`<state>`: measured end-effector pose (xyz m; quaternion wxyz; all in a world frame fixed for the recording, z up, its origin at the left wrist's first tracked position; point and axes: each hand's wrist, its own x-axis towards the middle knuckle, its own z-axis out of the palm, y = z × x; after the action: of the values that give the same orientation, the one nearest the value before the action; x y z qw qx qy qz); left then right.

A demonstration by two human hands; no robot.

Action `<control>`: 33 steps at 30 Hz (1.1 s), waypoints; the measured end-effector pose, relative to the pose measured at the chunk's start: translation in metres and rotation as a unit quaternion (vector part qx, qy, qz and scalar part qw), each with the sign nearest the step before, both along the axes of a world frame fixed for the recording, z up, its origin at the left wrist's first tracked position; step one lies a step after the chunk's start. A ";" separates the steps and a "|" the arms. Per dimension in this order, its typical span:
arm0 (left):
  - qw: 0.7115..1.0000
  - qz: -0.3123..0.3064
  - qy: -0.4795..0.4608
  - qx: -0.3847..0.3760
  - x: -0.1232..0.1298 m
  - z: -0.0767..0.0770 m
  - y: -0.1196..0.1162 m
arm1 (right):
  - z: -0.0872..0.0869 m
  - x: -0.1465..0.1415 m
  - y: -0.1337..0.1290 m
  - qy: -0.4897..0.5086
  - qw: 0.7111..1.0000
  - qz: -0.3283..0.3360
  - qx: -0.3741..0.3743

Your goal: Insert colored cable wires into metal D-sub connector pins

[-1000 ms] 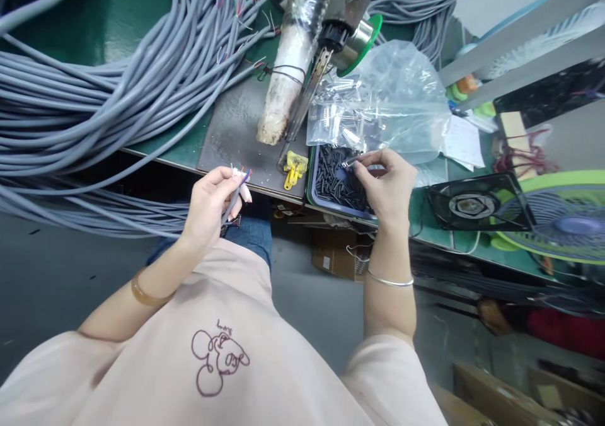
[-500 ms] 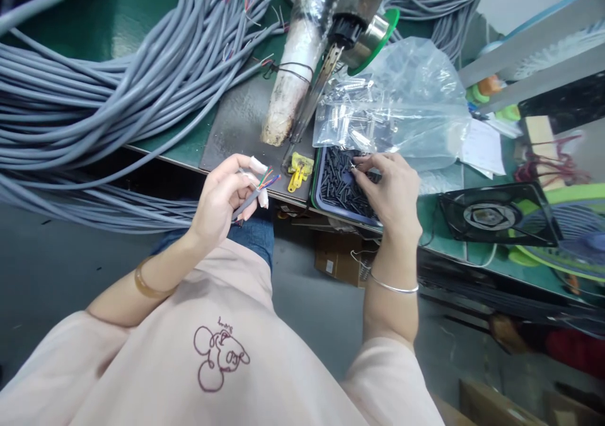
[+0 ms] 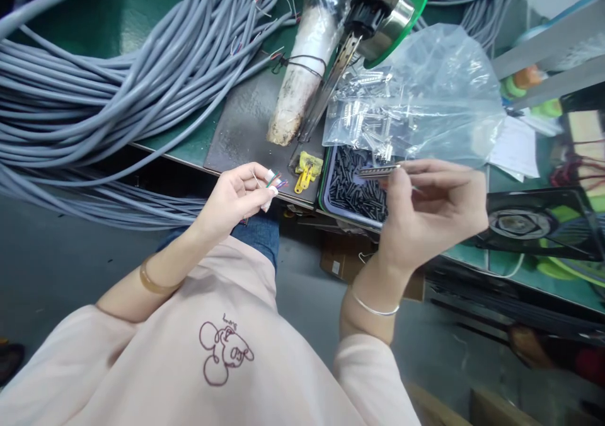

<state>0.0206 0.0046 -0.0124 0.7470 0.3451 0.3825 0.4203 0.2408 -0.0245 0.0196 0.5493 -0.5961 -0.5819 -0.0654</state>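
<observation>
My left hand (image 3: 236, 198) is closed on the end of a multi-core cable. The cable's thin coloured wires (image 3: 280, 182) stick out past the fingertips, some of which wear white coverings. My right hand (image 3: 432, 215) pinches a slim metal connector (image 3: 375, 171) with a row of small contacts along it. That hand is above a blue tray (image 3: 347, 215) of short black tube pieces (image 3: 350, 183). Close by, a clear plastic bag (image 3: 439, 92) contains several shiny metal connectors. A yellow clip-like piece (image 3: 306, 177) lies between the two hands.
Grey cables (image 3: 142, 92) are heaped at the left, ends stripped. A soldering iron (image 3: 331, 86) points down beside a wrapped white tube (image 3: 300, 89). Behind it stands a solder spool with a green rim (image 3: 418, 13). At the right are a black fan (image 3: 524, 221) and papers (image 3: 515, 145).
My right hand has lifted from the tray and turned, and the metal connector now shows in its fingers. The left fingers have closed in around the cable end. The view has shifted slightly.
</observation>
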 end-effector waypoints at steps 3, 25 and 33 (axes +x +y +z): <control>1.000 0.002 0.021 0.004 0.001 0.001 0.003 | -0.009 -0.034 -0.012 0.157 0.982 0.103 -0.025; 1.000 -0.009 -0.017 0.018 0.000 -0.004 0.003 | -0.042 -0.066 -0.021 0.046 0.988 0.143 -0.022; 1.000 0.006 0.005 -0.008 0.005 0.000 0.007 | -0.046 -0.059 -0.020 -0.015 0.998 0.059 -0.003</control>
<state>0.0258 0.0117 -0.0125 0.7453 0.3385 0.3915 0.4204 0.1820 -0.0443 -0.0267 0.5418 -0.5615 -0.6241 -0.0400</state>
